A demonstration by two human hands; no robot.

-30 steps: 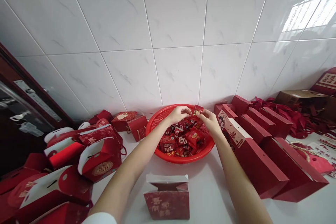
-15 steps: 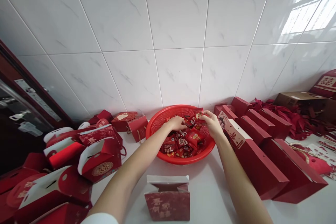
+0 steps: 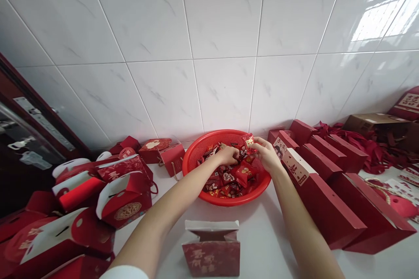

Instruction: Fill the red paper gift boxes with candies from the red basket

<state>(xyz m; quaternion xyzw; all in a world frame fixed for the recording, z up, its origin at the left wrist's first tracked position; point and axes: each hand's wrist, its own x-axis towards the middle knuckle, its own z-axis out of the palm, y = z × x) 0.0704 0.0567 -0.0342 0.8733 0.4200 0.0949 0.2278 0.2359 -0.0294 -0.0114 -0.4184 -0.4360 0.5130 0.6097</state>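
A red plastic basket (image 3: 229, 202) with perforated sides holds many wrapped candies (image 3: 227, 176). My left hand (image 3: 229, 155) reaches down among them, its fingers curled and pointing into the pile; whether a candy is between the fingertips is hidden. Over the basket's right side, my right hand (image 3: 266, 155) pinches a red-and-gold wrapped candy (image 3: 248, 140) between thumb and fingers. Close to me, in front of the basket, a dark red paper gift box (image 3: 212, 258) stands upright with its top open.
Several red gift boxes (image 3: 124, 198) crowd the left side, some with open lids. More closed red boxes (image 3: 322, 209) stand in rows on the right. Beyond them lie dark red ribbons (image 3: 369, 150) and a brown cardboard box (image 3: 376, 122). A tiled wall (image 3: 222, 91) rises behind.
My left hand has shifted slightly right within the pile. My right hand still holds its candy, now turned a little. The view has moved slightly.
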